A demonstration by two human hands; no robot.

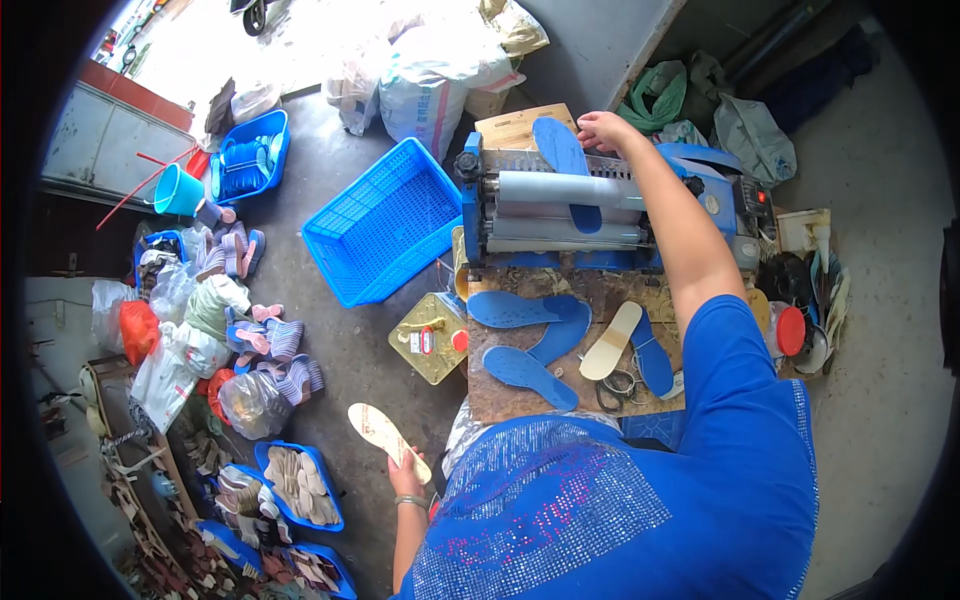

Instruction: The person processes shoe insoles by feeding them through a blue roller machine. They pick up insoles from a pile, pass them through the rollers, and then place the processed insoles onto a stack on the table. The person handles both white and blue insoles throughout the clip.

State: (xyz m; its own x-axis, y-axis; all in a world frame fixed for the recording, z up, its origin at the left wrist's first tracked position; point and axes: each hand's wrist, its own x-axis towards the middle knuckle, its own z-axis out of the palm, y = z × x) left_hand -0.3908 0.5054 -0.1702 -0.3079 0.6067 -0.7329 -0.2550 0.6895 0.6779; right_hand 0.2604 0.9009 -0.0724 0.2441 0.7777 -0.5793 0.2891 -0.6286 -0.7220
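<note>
My left hand [405, 474] grips the narrow end of a cream insole [375, 428] with printed marks, low at my left side. My right hand [605, 132] reaches over a blue roller machine [570, 190], fingers curled together beside a blue insole [560, 146]. I cannot make out what, if anything, they pinch. That insole lies across the rollers, its lower part showing below the upper roller. On the worktable [490, 400] in front are several blue insoles [512, 308], a cream insole [612, 338], and scissors [616, 388] with dark handles.
A blue plastic basket [380, 225] stands left of the machine, above a yellowish square can [428, 340]. Slippers [270, 340], bags and blue trays [330, 515] of shoe parts line the floor at left. White sacks [425, 100] stand behind. A red-lidded jar [789, 331] is at right.
</note>
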